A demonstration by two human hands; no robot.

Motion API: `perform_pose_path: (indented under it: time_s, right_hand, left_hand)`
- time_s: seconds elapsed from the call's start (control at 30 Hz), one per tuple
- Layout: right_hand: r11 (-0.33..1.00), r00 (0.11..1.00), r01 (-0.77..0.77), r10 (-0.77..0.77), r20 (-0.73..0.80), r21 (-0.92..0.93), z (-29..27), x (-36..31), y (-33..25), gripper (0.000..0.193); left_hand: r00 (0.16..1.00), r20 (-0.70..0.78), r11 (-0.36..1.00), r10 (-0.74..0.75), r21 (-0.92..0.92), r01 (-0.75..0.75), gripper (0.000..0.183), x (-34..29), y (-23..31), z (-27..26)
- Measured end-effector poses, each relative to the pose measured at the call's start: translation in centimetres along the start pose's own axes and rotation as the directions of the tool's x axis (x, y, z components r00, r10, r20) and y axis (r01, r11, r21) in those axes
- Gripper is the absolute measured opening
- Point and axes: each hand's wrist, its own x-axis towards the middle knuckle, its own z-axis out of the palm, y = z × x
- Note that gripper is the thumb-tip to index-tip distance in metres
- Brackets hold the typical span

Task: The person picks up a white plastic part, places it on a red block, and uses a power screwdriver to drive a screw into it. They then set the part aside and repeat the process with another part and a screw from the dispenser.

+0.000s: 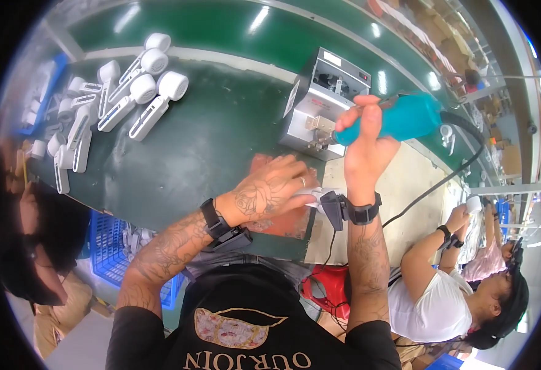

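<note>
My right hand [369, 145] is wrapped round a teal electric screwdriver [409, 117], held almost level with its tip pointing left. That tip is at the front outlet of a grey metal screw feeder [307, 111]; whether a screw sits on it is too small to tell. Lower on the bench, my left hand [273, 188] curls over a white plastic part [312, 196] and holds it at the edge of a worn reddish-brown mat [276, 227]. Most of that part is hidden under my fingers.
Several white round-headed plastic housings with long handles [150, 114] lie at the left of the green bench [209, 142]. A black cable [471, 161] loops from the screwdriver. Blue crate [110, 253] below left. Co-workers sit at the left and right [434, 302].
</note>
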Motion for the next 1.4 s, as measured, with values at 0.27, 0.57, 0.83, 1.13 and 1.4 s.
perform_pose_path:
  time_s: [0.27,0.57,0.83,1.13,1.4]
  right_hand:
    - [1.000,1.000,0.001,-0.001,-0.006,0.028,0.2,-0.5,2.3,0.027]
    - [0.991,0.992,-0.126,0.124,0.030,0.043,-2.4,-5.0,-0.7,0.039]
    - [0.986,0.986,-0.161,0.158,0.045,0.049,-3.1,-5.6,-1.1,0.048]
    - [0.984,0.988,-0.143,0.136,0.076,0.106,-3.1,-6.4,0.6,0.039]
    - [0.979,0.988,-0.149,0.141,0.068,0.136,-3.2,-6.5,1.1,0.036]
  left_hand:
    - [0.999,0.030,0.999,0.010,-0.034,-0.009,0.037,0.3,0.5,-0.6]
    - [0.997,-0.012,0.997,-0.076,0.008,0.076,0.046,0.1,0.0,0.0]
    - [0.995,0.006,0.995,-0.102,-0.017,0.102,0.048,-0.2,-0.3,0.1]
    - [0.999,-0.010,0.999,-0.042,0.028,0.042,0.043,0.0,0.2,-0.2]
    - [0.999,-0.003,0.997,-0.053,0.050,0.053,0.040,0.2,0.2,-0.2]
